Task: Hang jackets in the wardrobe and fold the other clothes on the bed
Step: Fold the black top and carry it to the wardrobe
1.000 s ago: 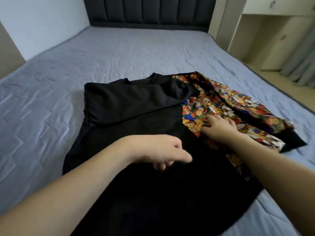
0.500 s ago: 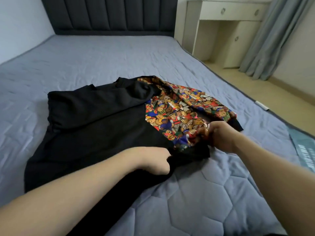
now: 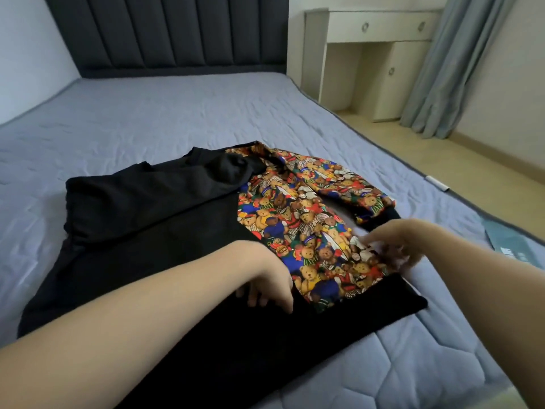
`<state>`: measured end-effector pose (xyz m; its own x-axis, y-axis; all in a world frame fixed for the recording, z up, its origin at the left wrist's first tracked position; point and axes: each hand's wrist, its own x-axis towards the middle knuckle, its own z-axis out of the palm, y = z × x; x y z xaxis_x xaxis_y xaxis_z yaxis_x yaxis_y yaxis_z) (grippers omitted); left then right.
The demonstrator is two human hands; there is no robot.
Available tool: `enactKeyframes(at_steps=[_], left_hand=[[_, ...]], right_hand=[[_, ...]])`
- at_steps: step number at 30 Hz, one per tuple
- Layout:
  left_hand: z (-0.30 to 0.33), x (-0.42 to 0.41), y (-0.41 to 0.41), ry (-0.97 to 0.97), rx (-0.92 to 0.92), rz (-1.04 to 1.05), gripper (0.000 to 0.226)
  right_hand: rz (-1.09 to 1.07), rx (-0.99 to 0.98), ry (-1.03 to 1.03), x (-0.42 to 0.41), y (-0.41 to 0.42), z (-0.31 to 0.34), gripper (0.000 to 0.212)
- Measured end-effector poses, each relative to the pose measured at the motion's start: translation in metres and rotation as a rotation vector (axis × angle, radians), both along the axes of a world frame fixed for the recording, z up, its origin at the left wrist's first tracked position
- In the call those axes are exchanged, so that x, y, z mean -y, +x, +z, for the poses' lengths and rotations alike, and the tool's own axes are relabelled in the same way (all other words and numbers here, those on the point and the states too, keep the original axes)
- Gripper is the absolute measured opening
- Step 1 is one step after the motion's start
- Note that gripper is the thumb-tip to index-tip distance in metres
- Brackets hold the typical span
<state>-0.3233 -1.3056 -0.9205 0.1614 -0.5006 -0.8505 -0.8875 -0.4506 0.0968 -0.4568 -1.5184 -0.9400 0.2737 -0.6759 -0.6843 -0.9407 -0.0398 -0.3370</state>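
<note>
A black garment [image 3: 141,231] with a teddy-bear print panel [image 3: 309,231] lay spread flat on the bed [image 3: 177,119], in its near half. The left hand [image 3: 265,278] rested on the black cloth beside the print, fingers loose and bent down, holding nothing. The right hand [image 3: 395,246] was blurred at the right edge of the print; whether it pinched the cloth, I cannot tell. A white desk [image 3: 374,39] stood beside a grey curtain [image 3: 442,69].
</note>
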Motion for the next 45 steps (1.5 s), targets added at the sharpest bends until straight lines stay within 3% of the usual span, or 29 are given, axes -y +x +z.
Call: enactKeyframes(at_steps=[2,3,5,6,9,10,12,14,17,21,25,27,29,31,33,35,37,38,39,41,43,45], left_hand=[[0.004,0.027,0.016,-0.137,0.018,0.051,0.032],[0.009,0.042,0.023,-0.255,0.056,0.067,0.027],[0.018,0.071,0.035,-0.477,0.153,0.054,0.021],[0.02,0.083,0.039,-0.549,0.187,0.054,0.02],[0.015,0.12,0.051,-0.66,0.212,0.133,0.02],[0.012,0.133,0.052,-0.676,0.187,0.194,0.021],[0.003,0.161,0.056,-0.671,0.031,0.438,0.028],[-0.006,0.186,0.056,-0.6,-0.205,0.775,0.043],[-0.022,0.22,0.052,-0.65,-0.339,1.085,0.047],[-0.025,0.248,0.042,-0.782,-0.438,1.226,0.019],[0.006,0.243,0.063,-0.831,-0.656,1.277,0.03],[0.034,0.225,0.083,-0.923,-0.614,1.251,0.033],[0.064,0.193,0.11,-0.997,-0.544,1.185,0.021],[0.093,0.151,0.143,-1.029,-0.446,1.04,0.011],[0.116,0.099,0.182,-0.964,-0.096,0.816,0.013],[0.124,0.042,0.223,-0.827,0.496,0.57,0.031],[0.11,-0.015,0.257,-0.738,0.895,0.556,0.035],[0.093,-0.042,0.27,-0.692,0.965,0.642,0.038],[0.071,-0.066,0.279,-0.631,0.954,0.766,0.046],[0.015,-0.104,0.29,-0.503,0.794,1.003,0.066],[-0.033,-0.128,0.288,-0.454,0.648,1.128,0.071],[-0.058,-0.136,0.289,-0.568,0.667,1.089,0.057]], right_hand=[[-0.109,0.193,-0.233,0.018,0.004,-0.01,0.046],[-0.102,0.205,-0.355,0.028,0.005,-0.013,0.062],[0.007,0.099,-0.466,0.043,0.007,-0.018,0.09],[0.06,0.05,-0.484,0.05,0.007,-0.023,0.091],[0.092,0.135,-0.538,0.085,0.005,-0.034,0.041],[0.041,0.245,-0.526,0.096,0.003,-0.035,0.028],[-0.056,0.445,-0.481,0.121,-0.002,-0.04,0.026],[-0.065,0.555,-0.375,0.137,-0.01,-0.044,0.024],[-0.02,0.642,-0.137,0.15,-0.021,-0.05,0.017],[0.149,0.603,0.01,0.151,-0.024,-0.038,0.02],[0.277,0.724,0.204,0.129,-0.003,-0.004,0.017],[0.404,0.766,0.3,0.103,0.026,0.018,0.023],[0.54,0.773,0.41,0.065,0.063,0.039,0.012],[0.64,0.709,0.51,0.028,0.102,0.054,0.016],[0.729,0.58,0.511,-0.007,0.138,0.063,0.02],[0.684,0.557,0.355,-0.041,0.172,0.066,0.016],[0.517,0.686,0.028,-0.064,0.209,0.057,0.012],[0.455,0.734,-0.171,-0.071,0.226,0.048,0.012],[0.435,0.72,-0.354,-0.078,0.24,0.039,0.015],[0.501,0.497,-0.585,-0.091,0.258,0.015,0.039],[0.586,0.323,-0.634,-0.102,0.269,-0.008,0.057],[0.626,0.28,-0.637,-0.107,0.282,-0.027,0.065]])
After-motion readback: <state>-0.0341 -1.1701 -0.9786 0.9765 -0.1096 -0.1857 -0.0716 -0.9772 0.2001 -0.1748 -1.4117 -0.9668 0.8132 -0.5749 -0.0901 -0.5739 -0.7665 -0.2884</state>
